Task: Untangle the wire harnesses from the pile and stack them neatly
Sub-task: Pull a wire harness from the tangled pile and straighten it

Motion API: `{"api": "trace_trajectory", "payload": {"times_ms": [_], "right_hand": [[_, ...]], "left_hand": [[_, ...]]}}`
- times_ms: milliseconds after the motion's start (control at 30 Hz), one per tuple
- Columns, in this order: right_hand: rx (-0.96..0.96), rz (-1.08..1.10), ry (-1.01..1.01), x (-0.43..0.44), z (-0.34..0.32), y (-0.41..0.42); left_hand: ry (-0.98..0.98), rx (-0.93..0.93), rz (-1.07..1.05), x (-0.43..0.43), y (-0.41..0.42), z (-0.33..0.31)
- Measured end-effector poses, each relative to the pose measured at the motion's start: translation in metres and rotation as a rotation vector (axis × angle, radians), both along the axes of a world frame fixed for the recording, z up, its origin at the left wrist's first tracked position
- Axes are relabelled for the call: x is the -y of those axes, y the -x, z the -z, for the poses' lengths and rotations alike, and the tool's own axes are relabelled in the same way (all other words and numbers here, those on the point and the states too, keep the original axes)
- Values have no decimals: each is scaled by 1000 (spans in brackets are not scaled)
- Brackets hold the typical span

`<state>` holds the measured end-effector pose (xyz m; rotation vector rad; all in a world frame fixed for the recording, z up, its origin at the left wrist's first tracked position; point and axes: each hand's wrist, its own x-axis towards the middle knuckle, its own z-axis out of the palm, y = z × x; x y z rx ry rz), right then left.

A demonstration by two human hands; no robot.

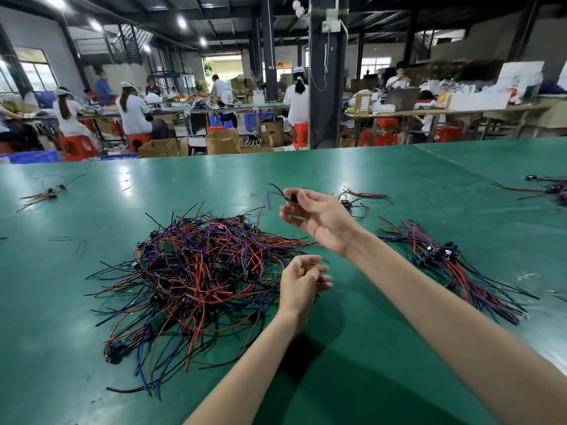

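Right hand (pixel 319 219), raised, pinches one wire harness (pixel 292 197) near the tangled pile (pixel 196 271); my left hand (pixel 302 280) curls at its edge, whether holding anything I cannot tell.

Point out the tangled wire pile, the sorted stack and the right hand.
tangled wire pile (pixel 196 271), head view, middle of the heap.
sorted stack (pixel 457 268), head view, red wires mid-bundle.
right hand (pixel 319 219), head view, the palm.

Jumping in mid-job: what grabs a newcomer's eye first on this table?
The big tangled pile of red, blue and black wire harnesses dominates the centre-left of the green table. Just right of it, the raised right hand pinches one black-ended harness. A tidier stack of harnesses lies at right.
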<state>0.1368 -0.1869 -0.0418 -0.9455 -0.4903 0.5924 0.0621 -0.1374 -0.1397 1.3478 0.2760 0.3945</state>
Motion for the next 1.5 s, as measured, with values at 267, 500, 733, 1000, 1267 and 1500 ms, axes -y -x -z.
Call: {"api": "trace_trajectory", "payload": {"times_ms": [267, 500, 733, 1000, 1267, 1500], "right_hand": [[10, 70, 143, 48, 50, 0], [-88, 460, 114, 38, 33, -57], [335, 407, 706, 34, 55, -88], [959, 505, 948, 66, 99, -43], [1262, 602, 1055, 81, 103, -23], [1297, 575, 1091, 84, 104, -21]], "left_hand": [[56, 64, -43, 4, 0, -5], [25, 27, -40, 7, -3, -4], [-323, 85, -12, 17, 10, -1], [-1288, 176, -63, 13, 28, -23], [-1538, -753, -323, -96, 34, -86], [-1831, -953, -227, -122, 34, -61]]}}
